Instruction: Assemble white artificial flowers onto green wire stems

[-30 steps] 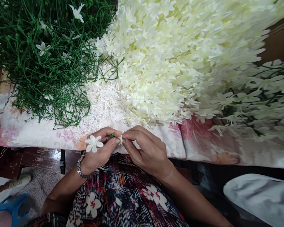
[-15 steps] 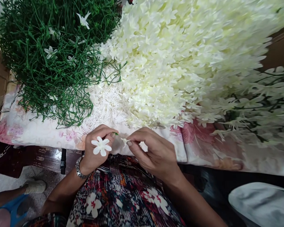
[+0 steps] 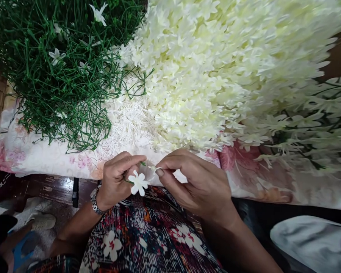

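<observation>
My left hand (image 3: 116, 178) is closed in a pinch on a thin green stem (image 3: 142, 163) that carries one white flower (image 3: 138, 183) below my fingers. My right hand (image 3: 193, 182) is closed too, pinching a small loose white blossom (image 3: 153, 168) at its fingertips, a short gap away from the tip of the stem. Both hands hover at the near edge of the flowered cloth (image 3: 45, 159), above my patterned lap (image 3: 147, 235). A metal watch (image 3: 94, 201) is on my left wrist.
A big heap of cream blossoms (image 3: 216, 68) covers the middle and right of the cloth. A tangle of bare green stems (image 3: 59, 76) lies at the left, thin white pieces (image 3: 125, 121) between them. Finished flower sprays (image 3: 315, 125) lie at the right. A white bag (image 3: 312, 239) sits lower right.
My hands, pressed together a second ago, have drawn apart. The flower on the stem has swung from the left of my left hand to below its fingers, toward the right hand.
</observation>
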Demonstrator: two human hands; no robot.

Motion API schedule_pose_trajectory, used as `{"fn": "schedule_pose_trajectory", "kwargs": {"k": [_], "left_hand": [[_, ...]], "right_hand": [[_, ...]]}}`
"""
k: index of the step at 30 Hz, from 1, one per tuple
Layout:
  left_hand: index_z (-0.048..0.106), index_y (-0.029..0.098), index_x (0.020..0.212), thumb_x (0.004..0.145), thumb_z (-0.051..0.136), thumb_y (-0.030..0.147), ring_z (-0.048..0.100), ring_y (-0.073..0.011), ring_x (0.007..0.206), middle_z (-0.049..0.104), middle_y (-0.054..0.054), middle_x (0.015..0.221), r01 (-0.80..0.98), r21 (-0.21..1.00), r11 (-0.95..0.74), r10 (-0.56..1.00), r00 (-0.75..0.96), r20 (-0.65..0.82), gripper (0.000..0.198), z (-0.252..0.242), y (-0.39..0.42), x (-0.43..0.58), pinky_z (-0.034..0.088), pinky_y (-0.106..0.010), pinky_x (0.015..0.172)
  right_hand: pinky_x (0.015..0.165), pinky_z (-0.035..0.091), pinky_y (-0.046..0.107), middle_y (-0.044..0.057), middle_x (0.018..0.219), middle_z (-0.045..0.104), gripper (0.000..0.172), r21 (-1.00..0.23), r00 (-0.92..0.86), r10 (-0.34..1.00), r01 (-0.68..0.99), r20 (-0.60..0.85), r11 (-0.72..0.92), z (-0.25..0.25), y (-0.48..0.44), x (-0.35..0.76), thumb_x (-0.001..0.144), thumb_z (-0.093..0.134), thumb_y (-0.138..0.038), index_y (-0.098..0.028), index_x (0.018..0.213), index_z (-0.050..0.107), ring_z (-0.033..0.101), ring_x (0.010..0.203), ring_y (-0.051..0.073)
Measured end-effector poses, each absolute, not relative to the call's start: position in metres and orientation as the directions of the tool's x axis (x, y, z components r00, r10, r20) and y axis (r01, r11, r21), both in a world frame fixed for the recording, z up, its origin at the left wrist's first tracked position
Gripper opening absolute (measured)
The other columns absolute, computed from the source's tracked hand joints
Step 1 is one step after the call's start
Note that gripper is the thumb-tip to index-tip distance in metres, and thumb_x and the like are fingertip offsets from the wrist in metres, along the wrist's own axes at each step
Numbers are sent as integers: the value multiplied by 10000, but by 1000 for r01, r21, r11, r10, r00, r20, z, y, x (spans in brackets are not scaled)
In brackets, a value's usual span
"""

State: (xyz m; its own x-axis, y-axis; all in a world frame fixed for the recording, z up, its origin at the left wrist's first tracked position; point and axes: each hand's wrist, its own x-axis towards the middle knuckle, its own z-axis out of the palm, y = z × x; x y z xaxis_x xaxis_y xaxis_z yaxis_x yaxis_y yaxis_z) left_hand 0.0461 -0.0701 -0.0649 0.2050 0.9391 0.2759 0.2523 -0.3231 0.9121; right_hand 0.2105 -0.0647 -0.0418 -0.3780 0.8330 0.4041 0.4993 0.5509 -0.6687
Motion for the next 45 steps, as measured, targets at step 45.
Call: {"fn": "schedule_pose_trajectory", "kwargs": {"k": [45], "left_hand": [[596,118,773,723,478,95,442,-82,534,499,-11,593,270,913,-306,941,229,248,130,-77,-68,55,356,-214,488]], "right_hand": [[561,449,216,24,660,559,71,-674,-389,842,509,374,535,-69,-61,208,747,444,-108,-169,781,462,529,627,91]]}}
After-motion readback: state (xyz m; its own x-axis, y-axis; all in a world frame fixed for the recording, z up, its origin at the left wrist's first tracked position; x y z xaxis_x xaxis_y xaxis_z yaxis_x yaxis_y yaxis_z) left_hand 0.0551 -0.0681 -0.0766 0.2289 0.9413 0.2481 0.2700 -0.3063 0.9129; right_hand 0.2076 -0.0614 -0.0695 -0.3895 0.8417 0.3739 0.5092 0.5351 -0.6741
